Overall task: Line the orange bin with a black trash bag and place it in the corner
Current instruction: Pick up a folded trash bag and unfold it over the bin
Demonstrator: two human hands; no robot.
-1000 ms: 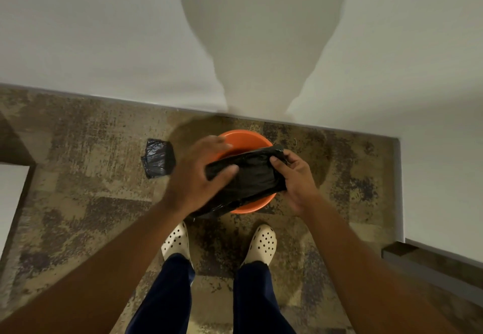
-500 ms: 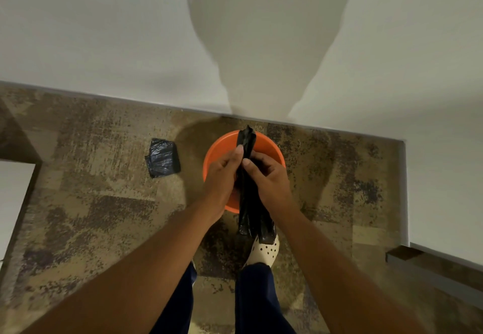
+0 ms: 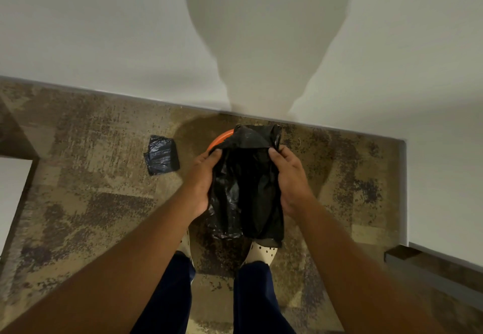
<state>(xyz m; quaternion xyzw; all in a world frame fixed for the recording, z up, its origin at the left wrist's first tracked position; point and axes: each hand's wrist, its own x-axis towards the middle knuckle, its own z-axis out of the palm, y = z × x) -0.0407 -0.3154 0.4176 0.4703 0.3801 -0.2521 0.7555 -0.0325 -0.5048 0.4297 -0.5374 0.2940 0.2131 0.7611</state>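
Fingers of L hand (image 3: pixel 202 179) & R hand (image 3: pixel 288 179) clamp black trash bag (image 3: pixel 245 184) by its sides, bag hanging btwn them. Orange bin (image 3: pixel 220 139) mostly hidden under bag, rim peeks just past L fingertips. Spare folded bag (image 3: pixel 162 154) on carpet (image 3: pixel 86 177), well left of L fingers.

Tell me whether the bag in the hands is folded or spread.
Partly unfolded. The black bag hangs loose and crumpled between the left hand and right hand, its mouth not yet opened.
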